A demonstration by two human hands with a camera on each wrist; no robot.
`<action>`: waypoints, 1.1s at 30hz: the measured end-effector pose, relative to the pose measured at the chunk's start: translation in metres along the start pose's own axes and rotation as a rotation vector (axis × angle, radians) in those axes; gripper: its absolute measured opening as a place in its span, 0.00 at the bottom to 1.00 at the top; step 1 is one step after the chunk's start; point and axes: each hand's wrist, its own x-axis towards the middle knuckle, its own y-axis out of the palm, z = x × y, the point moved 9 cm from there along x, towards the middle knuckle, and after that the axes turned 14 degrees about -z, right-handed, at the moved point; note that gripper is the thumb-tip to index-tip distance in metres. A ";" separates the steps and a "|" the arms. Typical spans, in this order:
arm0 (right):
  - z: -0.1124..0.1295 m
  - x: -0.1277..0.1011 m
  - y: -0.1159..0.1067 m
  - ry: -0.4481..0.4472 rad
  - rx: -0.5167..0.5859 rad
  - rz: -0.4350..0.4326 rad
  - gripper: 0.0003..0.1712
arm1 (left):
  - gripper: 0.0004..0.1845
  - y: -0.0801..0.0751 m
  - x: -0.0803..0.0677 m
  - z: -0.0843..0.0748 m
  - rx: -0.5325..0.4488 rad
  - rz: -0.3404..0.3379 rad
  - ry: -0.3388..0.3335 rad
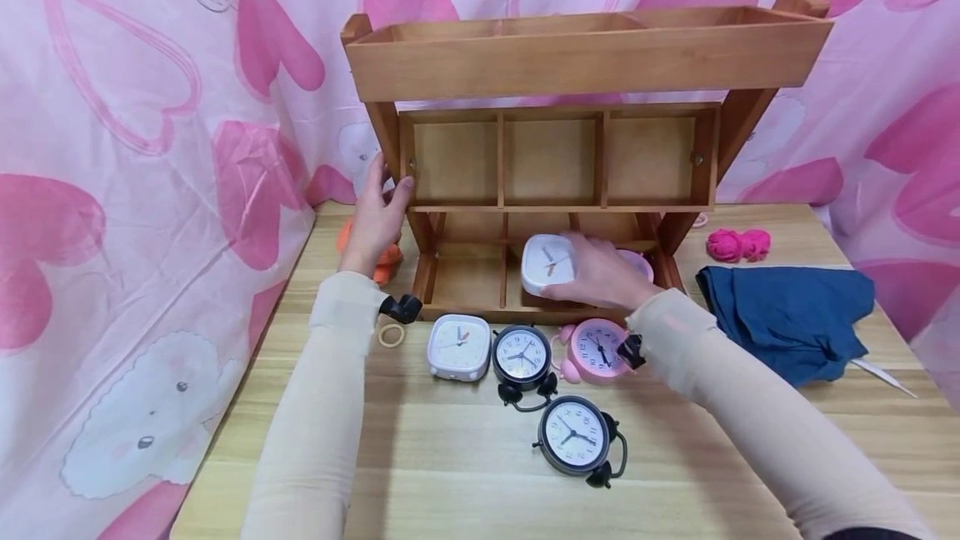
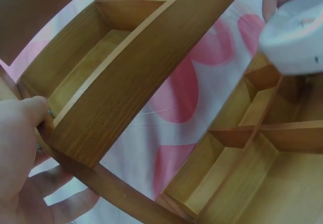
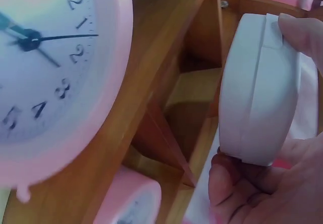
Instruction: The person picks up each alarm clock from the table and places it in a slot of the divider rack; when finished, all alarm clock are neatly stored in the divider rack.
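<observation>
A three-tier wooden shelf point(image 1: 585, 65) stands at the back of the table. My left hand point(image 1: 386, 194) grips its left post, thumb against the middle tier's end point(image 2: 43, 110). My right hand point(image 1: 581, 273) holds a white square clock point(image 1: 547, 265) upright over the bottom tier's middle compartment. In the right wrist view the white square clock point(image 3: 257, 88) is pinched edge-on between fingers point(image 3: 300, 32) and thumb. A pink clock point(image 1: 639, 261) sits in the bottom tier just right of that hand.
On the table before the shelf lie another white square clock point(image 1: 459, 346), two black round alarm clocks point(image 1: 522, 354) point(image 1: 573, 433) and a pink alarm clock point(image 1: 597, 350). A blue cloth point(image 1: 787, 315) and pink scrunchies point(image 1: 738, 244) lie right; an orange object point(image 1: 386, 261) and a rubber band point(image 1: 391, 334) left.
</observation>
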 end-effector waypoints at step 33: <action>0.001 -0.011 -0.010 -0.041 -0.024 0.012 0.52 | 0.34 -0.001 0.003 0.005 0.011 -0.005 0.000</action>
